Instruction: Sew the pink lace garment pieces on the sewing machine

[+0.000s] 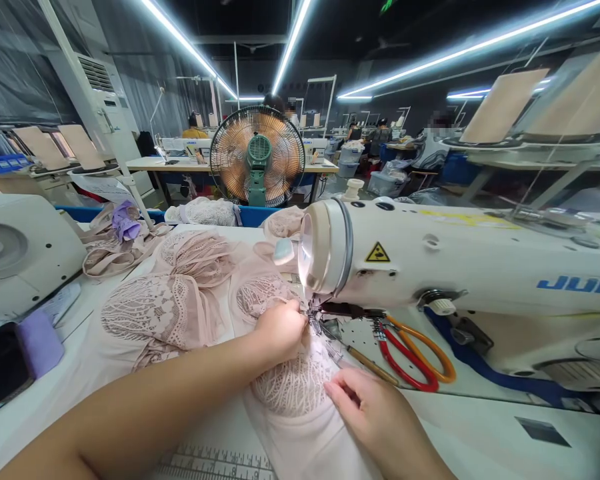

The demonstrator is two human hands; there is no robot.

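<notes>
A pale pink lace garment (290, 387) lies under the needle area of a white Juki sewing machine (460, 267). My left hand (280, 328) is closed, its fingers pinching the lace right beside the presser foot (316, 319). My right hand (367, 407) rests on the fabric nearer me, fingers curled and pressing the lace down. More pink lace pieces (180, 293) are spread across the table to the left.
Scissors with red and orange handles (414, 350) lie under the machine arm. A second machine (20, 250) and a purple block (39, 343) are at left. A standing fan (257, 157) is behind the table. Other people work at far benches.
</notes>
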